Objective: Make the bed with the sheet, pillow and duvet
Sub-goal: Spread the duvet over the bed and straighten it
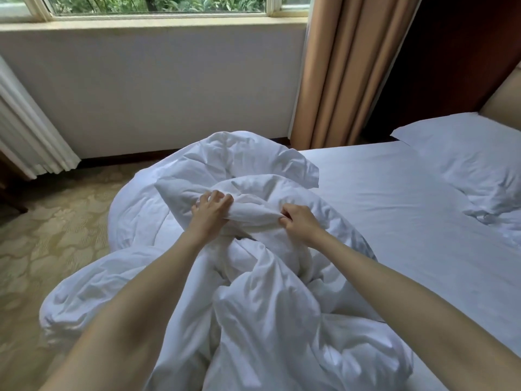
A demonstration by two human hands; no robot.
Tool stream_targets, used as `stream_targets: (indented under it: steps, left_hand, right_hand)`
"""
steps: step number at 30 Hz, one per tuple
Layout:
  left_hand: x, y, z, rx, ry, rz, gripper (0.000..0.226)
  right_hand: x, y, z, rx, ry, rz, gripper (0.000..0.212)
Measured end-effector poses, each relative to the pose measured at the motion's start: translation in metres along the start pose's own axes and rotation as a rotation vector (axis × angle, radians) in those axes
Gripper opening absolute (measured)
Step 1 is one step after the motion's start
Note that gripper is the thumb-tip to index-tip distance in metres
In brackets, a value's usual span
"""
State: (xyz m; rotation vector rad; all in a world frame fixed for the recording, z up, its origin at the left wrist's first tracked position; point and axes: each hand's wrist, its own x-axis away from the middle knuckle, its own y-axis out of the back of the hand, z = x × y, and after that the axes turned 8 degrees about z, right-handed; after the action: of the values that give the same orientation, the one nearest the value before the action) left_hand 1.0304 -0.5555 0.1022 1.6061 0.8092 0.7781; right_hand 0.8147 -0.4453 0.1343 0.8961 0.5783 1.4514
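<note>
A white duvet point(239, 277) lies bunched in a heap at the left end of the bed, part of it spilling over the edge toward the floor. My left hand point(210, 210) grips a fold near the top of the heap. Just to the right, my right hand point(300, 221) pinches the same raised fold. A white sheet point(394, 198) lies flat over the mattress. A white pillow point(468, 162) rests at the right end against the headboard.
Patterned beige carpet point(42, 235) covers the floor to the left. A white wall under a window point(155, 88) stands ahead, with tan curtains point(346, 71) beside the bed and a white curtain point(25, 134) at far left. A padded headboard point(504, 100) is at right.
</note>
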Motion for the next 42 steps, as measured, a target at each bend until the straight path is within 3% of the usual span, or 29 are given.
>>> stream_targets:
  steps: [5,8,12,22,29,31,35,39,42]
  left_hand:
    - [-0.011,0.025,-0.073,0.17,-0.133,-0.144,0.035]
    - [-0.025,0.039,-0.129,0.222,-0.308,-0.157,0.046]
    - [-0.048,0.049,-0.21,0.233,-0.468,-0.174,0.04]
    - [-0.131,0.059,-0.45,0.129,-0.62,-0.25,0.024]
    - [-0.189,0.057,-0.594,0.051,-0.594,-0.336,0.02]
    - [-0.205,0.044,-0.612,0.006,-0.605,-0.328,0.023]
    - [-0.218,0.003,-0.608,-0.034,-0.646,-0.214,0.038]
    - [-0.203,-0.035,-0.571,0.002,-0.576,-0.098,0.044]
    - [-0.178,-0.059,-0.536,0.063,-0.446,0.008,0.044]
  right_hand:
    - [0.046,0.042,-0.039,-0.126,-0.055,-0.192,0.023]
    - [0.077,0.073,-0.076,-0.216,-0.123,-0.281,0.024]
    - [0.118,0.107,-0.13,-0.287,-0.174,-0.409,0.023]
    - [0.168,0.265,-0.306,-0.374,-0.275,-0.583,0.018]
    - [0.169,0.376,-0.424,-0.2,-0.39,-0.669,0.022]
    - [0.166,0.384,-0.449,-0.11,-0.432,-0.635,0.029]
    - [0.17,0.35,-0.489,0.065,-0.532,-0.414,0.025]
    - [0.17,0.298,-0.506,-0.043,-0.509,-0.289,0.028]
    - [0.164,0.262,-0.497,-0.071,-0.426,-0.194,0.019]
